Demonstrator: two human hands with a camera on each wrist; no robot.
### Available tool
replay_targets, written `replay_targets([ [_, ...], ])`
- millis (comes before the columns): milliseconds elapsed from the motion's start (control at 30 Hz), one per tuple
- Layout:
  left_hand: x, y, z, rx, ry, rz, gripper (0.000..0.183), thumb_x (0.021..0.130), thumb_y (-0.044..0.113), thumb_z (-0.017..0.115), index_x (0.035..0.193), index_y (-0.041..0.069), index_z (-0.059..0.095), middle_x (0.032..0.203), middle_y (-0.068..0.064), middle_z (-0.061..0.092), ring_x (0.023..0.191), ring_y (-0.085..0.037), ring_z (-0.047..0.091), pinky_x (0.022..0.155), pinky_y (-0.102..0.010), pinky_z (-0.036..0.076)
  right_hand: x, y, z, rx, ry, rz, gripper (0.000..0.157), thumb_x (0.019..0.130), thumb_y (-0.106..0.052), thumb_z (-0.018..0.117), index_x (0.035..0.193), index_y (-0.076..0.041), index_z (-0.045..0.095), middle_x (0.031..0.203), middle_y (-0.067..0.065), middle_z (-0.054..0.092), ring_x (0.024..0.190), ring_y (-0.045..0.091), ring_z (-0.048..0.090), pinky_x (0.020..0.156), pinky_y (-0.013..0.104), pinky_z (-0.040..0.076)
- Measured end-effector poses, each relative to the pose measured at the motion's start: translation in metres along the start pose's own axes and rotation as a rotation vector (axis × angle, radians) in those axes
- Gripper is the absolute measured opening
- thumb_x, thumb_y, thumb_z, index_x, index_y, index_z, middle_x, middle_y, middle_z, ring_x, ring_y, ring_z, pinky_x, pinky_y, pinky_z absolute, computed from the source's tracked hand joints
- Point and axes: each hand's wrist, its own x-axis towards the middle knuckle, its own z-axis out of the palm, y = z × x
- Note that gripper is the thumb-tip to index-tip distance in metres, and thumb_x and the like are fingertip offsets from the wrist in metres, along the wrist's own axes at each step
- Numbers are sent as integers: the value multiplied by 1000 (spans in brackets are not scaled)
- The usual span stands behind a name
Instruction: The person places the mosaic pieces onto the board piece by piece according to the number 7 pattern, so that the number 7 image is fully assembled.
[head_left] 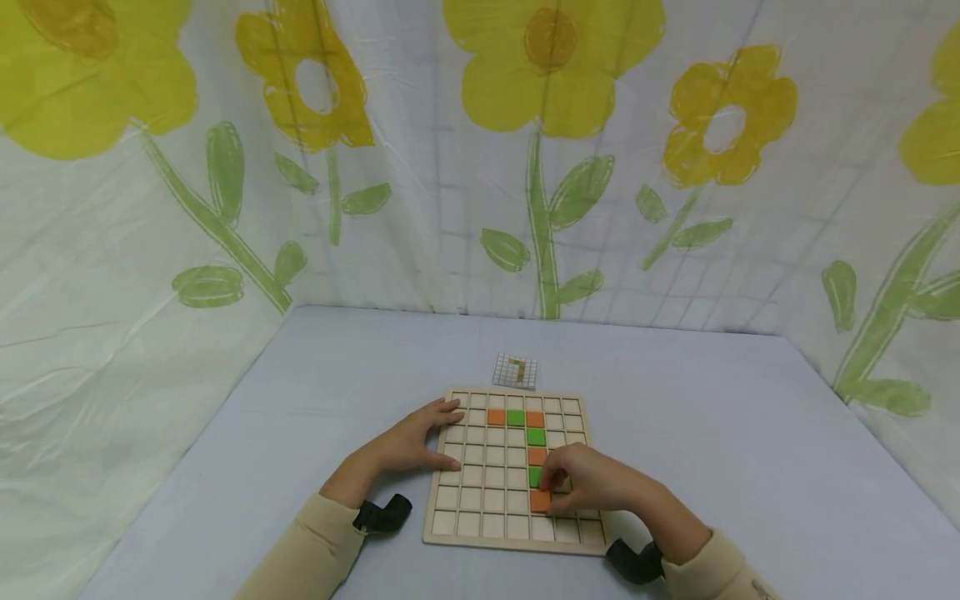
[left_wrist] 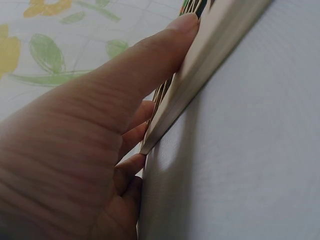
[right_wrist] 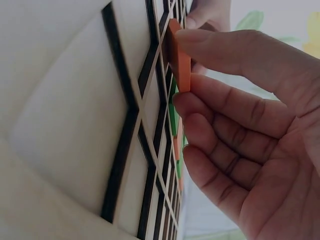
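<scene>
A wooden grid board (head_left: 517,546) lies on the table, with square cells inside a raised frame. My right hand (head_left: 594,480) pinches an orange square tile (head_left: 539,501) between thumb and index finger, over a cell near the board's front. In the right wrist view that tile (right_wrist: 183,62) stands partly proud of the grid, its other fingers curled beneath. My left hand (head_left: 407,440) rests along the board's left edge, thumb and fingertips touching the frame. Orange and green tiles (head_left: 515,417) alternate in a short row at the back and down a column towards the right hand.
Behind the board lies a small card (head_left: 514,371) printed with a grid and a coloured pattern. A pale cloth covers the table (head_left: 360,350). A curtain with yellow flowers (head_left: 551,75) hangs behind. Black wrist cameras (head_left: 382,515) are strapped to both wrists.
</scene>
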Motion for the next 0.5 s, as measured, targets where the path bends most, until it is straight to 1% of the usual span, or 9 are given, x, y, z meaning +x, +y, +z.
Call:
replay_targets([
  [333, -4, 0, -1, 14, 5, -12, 80, 72, 40, 78, 139, 11, 45, 153, -5, 29, 144, -32, 15, 113, -55, 20, 2, -1, 3, -38, 1, -10, 14, 76, -13, 75, 87, -13, 66, 84, -8, 61, 78, 2, 55, 70, 19, 50],
  [500, -4, 0, -1, 14, 12, -9, 80, 72, 41, 78, 139, 11, 46, 153, -6, 29, 144, -33, 16, 113, -56, 21, 1, -2, 1, -47, 2, -22, 14, 77, -14, 75, 87, -15, 66, 85, -9, 61, 80, 2, 56, 72, 19, 50],
])
